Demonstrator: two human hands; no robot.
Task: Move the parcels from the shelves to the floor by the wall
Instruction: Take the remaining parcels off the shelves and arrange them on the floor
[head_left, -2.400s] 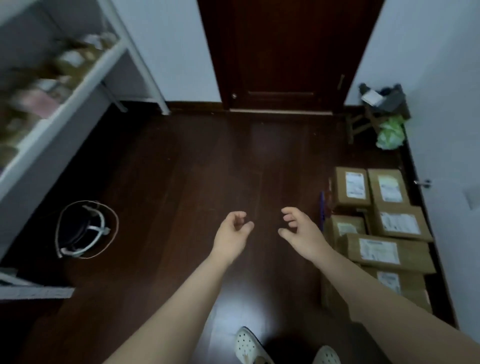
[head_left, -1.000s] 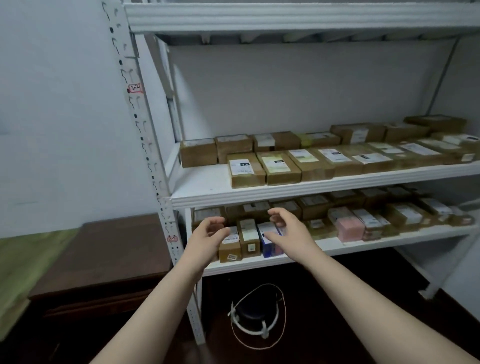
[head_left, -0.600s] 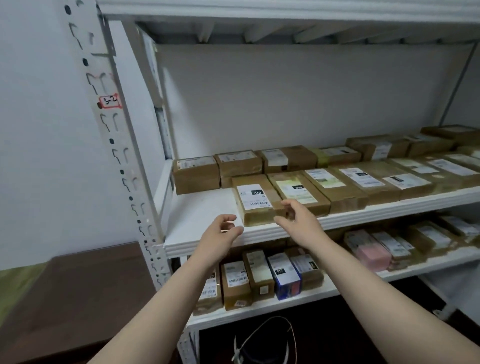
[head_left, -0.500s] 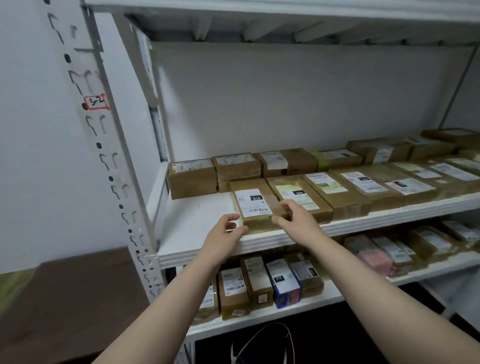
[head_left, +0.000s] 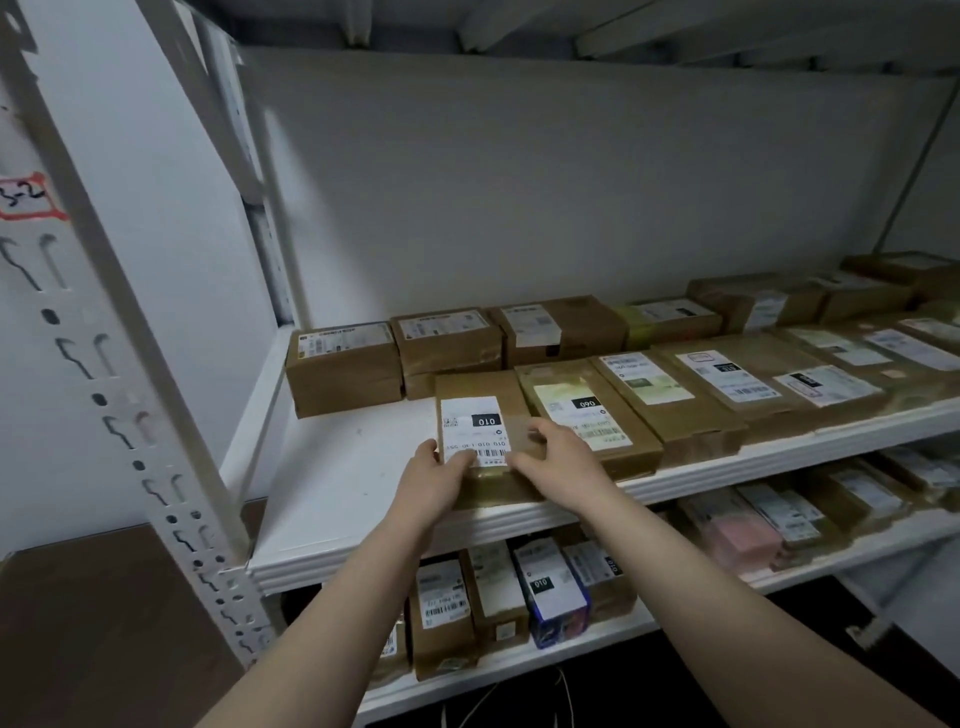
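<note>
Parcels (head_left: 727, 374) crowd the upper shelf (head_left: 332, 483) and the lower shelf (head_left: 519, 662), so most of the job looks undone; the floor by the wall is out of view. At the upper shelf's front edge, the left hand (head_left: 434, 483) and right hand (head_left: 563, 465) clamp their fingers on one labelled parcel (head_left: 480, 410).

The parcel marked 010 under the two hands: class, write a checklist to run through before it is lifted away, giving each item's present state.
1. Left hand grips the parcel at its near left corner: ok.
2. Right hand holds its right edge: ok.
3. Nothing stacked on top of it: ok.
4. Gap to the neighbouring parcel marked 060: cannot tell, the hand covers it.
5. Bare shelf on its left for sliding it out: ok.
6. Its weight: cannot tell.
</note>
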